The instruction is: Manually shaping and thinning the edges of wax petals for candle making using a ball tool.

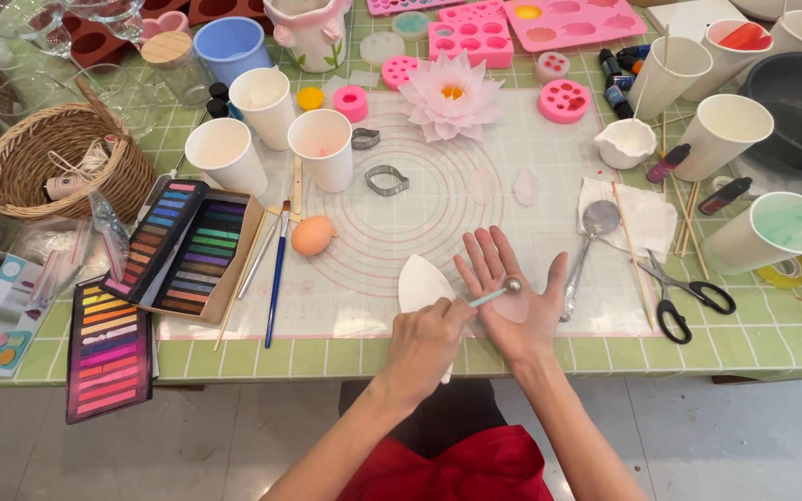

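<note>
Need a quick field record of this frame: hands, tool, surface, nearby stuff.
left hand: grips ball-tipped tool
right hand: open, palm up, thin pale petal lying on it
tool tip: on the petal
surface: clear mat with circles on green tiled table
nearby: pink flower, paper cups, scissors, pastel sets

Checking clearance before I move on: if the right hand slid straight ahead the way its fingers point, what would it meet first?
Probably the loose pale petal on the mat; the right hand points up-left toward it, with the pink flower beyond. Height above the mat is unclear.
</note>
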